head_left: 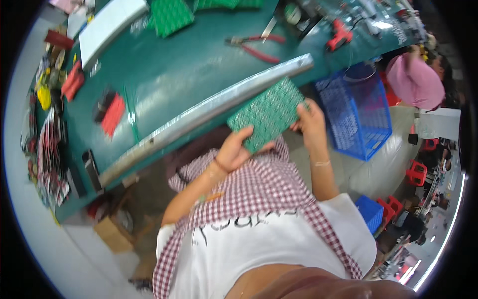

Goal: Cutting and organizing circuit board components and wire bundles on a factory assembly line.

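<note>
A green rectangular panel that looks like a circuit board point(269, 113) is tilted in front of me, just off the table's front edge. My left hand point(235, 151) grips its lower left edge, thumb on top and fingers underneath. At the opposite end, my right hand point(309, 121) pinches the right edge. Beyond the panel, a long metal bar point(209, 107) runs along the front of the green table point(169, 60). More green panels point(170, 17) lie at the far side. A pair of cutters with red handles point(259, 44) rests on the tabletop.
A white box point(112, 30) stands far left, near a red-and-black object point(113, 112) and bundled parts point(52, 159). A red tool point(340, 35) lies back right. Blue crates point(353, 114) stand on the floor to the right, where a person in pink point(416, 82) is close by.
</note>
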### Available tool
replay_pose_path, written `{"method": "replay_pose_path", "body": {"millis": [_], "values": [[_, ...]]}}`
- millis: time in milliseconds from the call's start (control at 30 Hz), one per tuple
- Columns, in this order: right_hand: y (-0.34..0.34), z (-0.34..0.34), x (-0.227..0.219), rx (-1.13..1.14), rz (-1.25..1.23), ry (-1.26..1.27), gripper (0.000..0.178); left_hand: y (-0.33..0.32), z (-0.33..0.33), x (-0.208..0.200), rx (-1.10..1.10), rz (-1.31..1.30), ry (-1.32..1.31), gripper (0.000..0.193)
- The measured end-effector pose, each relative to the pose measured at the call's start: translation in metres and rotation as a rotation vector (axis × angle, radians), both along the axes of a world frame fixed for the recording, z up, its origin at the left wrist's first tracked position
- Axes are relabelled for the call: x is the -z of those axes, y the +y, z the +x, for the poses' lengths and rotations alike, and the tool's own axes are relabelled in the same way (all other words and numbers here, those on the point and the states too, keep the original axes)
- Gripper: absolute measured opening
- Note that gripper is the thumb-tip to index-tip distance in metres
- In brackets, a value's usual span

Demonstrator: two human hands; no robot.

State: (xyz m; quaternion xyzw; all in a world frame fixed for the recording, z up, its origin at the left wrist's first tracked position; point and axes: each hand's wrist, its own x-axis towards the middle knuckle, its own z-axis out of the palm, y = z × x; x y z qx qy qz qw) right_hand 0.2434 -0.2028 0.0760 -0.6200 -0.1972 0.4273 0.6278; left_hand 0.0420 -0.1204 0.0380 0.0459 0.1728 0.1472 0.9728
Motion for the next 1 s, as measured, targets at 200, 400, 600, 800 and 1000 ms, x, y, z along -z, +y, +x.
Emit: {"method": "replay_pose_path", "body": {"millis": [200,400,600,800,1000], "values": [[0.012,0.001,0.024,0.045,0.028,0.074,0.022,0.006,-0.002,-0.006,-0.059,0.09,0.082,0.044],[0.009,-0.013,0.013,0.001,-0.05,0.052,0.017,0.006,-0.015,-0.014,-0.106,0.09,0.133,0.04],[-0.001,-0.024,0.023,0.048,0.004,0.045,0.016,0.008,-0.019,-0.008,-0.063,0.203,0.194,0.041],[-0.001,-0.025,0.03,0.063,-0.004,0.08,0.018,0.012,-0.018,-0.007,-0.082,0.203,0.258,0.037],[-0.002,-0.026,0.027,0.045,0.009,0.083,0.019,0.008,-0.021,-0.009,-0.102,0.234,0.285,0.037]]}}
